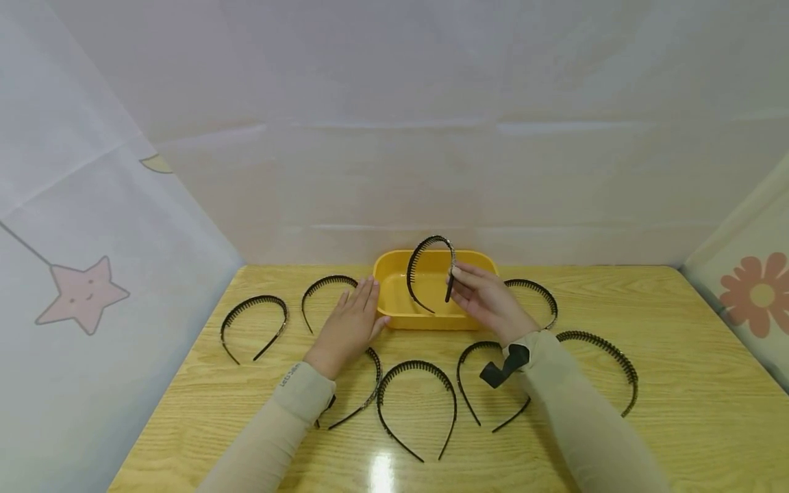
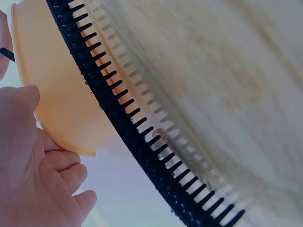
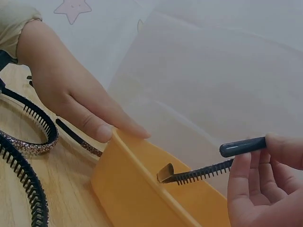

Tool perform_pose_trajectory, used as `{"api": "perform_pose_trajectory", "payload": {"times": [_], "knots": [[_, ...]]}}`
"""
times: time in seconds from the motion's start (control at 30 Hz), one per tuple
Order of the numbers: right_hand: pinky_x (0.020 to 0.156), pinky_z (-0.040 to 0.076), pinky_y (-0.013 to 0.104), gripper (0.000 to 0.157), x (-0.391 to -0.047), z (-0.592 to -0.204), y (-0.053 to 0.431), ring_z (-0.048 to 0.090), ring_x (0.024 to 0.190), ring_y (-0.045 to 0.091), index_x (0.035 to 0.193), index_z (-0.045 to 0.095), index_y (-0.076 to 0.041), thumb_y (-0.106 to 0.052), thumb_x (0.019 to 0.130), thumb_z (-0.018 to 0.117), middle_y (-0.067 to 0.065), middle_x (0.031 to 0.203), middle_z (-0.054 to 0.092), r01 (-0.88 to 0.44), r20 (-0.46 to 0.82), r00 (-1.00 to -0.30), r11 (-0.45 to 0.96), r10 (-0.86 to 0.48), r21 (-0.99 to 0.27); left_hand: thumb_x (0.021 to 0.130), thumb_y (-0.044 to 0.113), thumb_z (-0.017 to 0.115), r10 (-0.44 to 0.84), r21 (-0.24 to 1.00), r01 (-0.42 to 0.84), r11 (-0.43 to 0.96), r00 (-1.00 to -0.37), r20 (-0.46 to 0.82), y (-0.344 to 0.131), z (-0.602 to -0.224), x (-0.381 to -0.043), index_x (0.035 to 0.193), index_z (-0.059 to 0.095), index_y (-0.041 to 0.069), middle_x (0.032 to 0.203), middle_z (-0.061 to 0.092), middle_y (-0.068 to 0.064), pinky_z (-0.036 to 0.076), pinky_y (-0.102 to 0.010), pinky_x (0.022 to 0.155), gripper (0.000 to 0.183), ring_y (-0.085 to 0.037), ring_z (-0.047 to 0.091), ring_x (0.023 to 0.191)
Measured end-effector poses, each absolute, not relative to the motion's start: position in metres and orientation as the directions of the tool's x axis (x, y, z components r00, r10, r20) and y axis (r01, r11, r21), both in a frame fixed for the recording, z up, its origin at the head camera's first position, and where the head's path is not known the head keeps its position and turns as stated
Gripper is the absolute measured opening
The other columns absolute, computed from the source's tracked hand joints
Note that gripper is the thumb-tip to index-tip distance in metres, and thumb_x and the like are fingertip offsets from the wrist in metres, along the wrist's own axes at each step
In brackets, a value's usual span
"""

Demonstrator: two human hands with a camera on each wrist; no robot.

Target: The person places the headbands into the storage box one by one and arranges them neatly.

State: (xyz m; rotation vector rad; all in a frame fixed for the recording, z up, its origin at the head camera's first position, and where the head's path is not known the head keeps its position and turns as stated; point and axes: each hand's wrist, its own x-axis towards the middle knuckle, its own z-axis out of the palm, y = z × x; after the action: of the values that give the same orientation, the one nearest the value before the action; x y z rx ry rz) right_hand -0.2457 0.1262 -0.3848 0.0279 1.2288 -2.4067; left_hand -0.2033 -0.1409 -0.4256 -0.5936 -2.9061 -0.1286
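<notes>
My right hand (image 1: pixel 487 298) pinches one end of a black toothed headband (image 1: pixel 411 270) with glittery trim. The headband stands upright over the yellow plastic tub (image 1: pixel 425 321). In the right wrist view, one black tip (image 3: pixel 244 146) shows at the fingers and the other end overlaps the tub's inside. My left hand (image 1: pixel 346 330) rests with straight fingers against the tub's left end, its thumb at the rim. A toothed headband (image 2: pixel 113 106) crosses the left wrist view close to the camera.
Several more headbands lie on the wooden table: one far left (image 1: pixel 255 298), one behind the left hand (image 1: pixel 329 278), one front middle (image 1: pixel 418 363), one far right (image 1: pixel 607 342). A pale cloth wall (image 1: pixel 431 171) rises behind the tub.
</notes>
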Motion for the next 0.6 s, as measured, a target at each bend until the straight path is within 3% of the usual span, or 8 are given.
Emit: {"api": "perform_pose_trajectory", "payload": {"times": [0.37, 0.6], "knots": [[0.079, 0.051, 0.023, 0.031, -0.262, -0.388, 0.114, 0.060, 0.091, 0.014, 0.125, 0.047, -0.004, -0.007, 0.095, 0.051, 0.002, 0.099, 0.059, 0.440, -0.289, -0.879, -0.410, -0.378, -0.799, 0.098, 0.046, 0.036, 0.381, 0.036, 0.393, 0.919, -0.908, 0.177, -0.141, -0.428, -0.205, 0.148, 0.016, 0.002, 0.154, 0.015, -0.014, 0.010, -0.046, 0.116, 0.069, -0.027, 0.015, 0.142], [0.091, 0.049, 0.028, 0.036, -0.268, -0.391, 0.111, 0.055, 0.110, 0.021, 0.129, 0.048, -0.003, -0.007, 0.094, 0.053, 0.011, 0.127, 0.048, 0.448, -0.351, -0.880, -0.310, -0.321, -0.839, 0.099, 0.046, 0.034, 0.375, 0.039, 0.385, 0.922, -0.913, 0.162, -0.140, -0.428, -0.205, 0.148, 0.014, 0.002, 0.154, 0.013, -0.013, 0.008, -0.045, 0.116, 0.069, -0.026, 0.013, 0.142]]}}
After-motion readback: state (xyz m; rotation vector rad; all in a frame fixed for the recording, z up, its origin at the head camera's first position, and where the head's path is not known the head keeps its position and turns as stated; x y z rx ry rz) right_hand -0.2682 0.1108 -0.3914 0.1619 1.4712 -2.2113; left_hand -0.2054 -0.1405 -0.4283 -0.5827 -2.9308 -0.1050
